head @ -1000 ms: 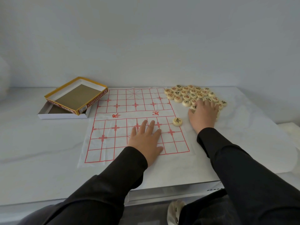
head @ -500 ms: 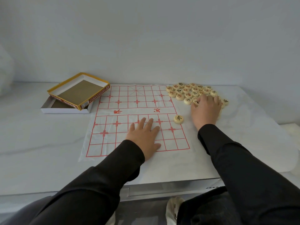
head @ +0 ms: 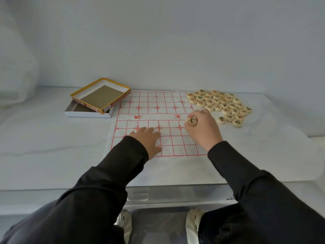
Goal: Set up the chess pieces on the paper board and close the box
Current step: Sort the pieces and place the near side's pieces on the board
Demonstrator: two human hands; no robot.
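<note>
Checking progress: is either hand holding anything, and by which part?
The right hand pinches a round chess piece by its rim; the left hand rests flat on the paper board, holding nothing.

Centre right, piece [head: 192, 121] blurred, mark unreadable. Upper left, lid [head: 101, 95] hid most of tray [head: 88, 114]. Flat left hand [head: 147, 140] covered board [head: 149, 110] squares.

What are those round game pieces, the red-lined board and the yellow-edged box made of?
Pieces: probably pale wood, smooth, with inked characters; plastic is possible. Board: thin white paper or cloth, visibly creased. Box: cardboard, printed outside, plain brown inside.
</note>
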